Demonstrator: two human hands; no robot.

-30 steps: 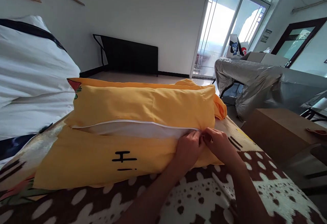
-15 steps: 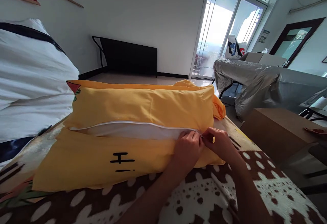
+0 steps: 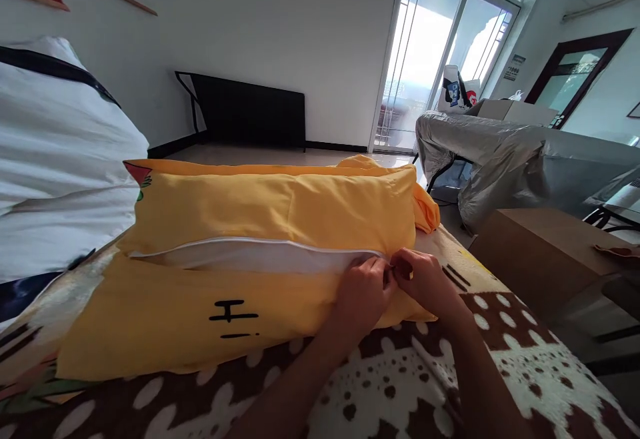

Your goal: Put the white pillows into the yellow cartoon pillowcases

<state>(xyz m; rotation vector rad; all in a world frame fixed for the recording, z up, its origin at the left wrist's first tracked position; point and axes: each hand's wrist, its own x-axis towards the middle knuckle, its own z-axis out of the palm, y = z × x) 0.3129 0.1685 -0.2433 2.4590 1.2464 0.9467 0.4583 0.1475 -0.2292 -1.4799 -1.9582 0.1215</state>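
A yellow pillowcase with black "Hi" lettering lies across the bed, stuffed with a white pillow. Its long white zipper gapes along the middle, and the white pillow shows through the slit. At the right end of that slit, my left hand is closed, its fingers pinching the edge of the pillowcase. My right hand is right beside it, thumb and forefinger pinched at the zipper's end. The small piece between those fingertips is mostly hidden, so I cannot tell whether it is the zipper pull.
A brown-and-white patterned blanket covers the bed. To the left stands a white pillow with a dark band. A cardboard box and a plastic-covered piece of furniture are at the right. A black panel leans against the far wall.
The view has shifted slightly, so the scene sits a little further left. Both hands stay at the right end of the zipper, with hardly any movement.
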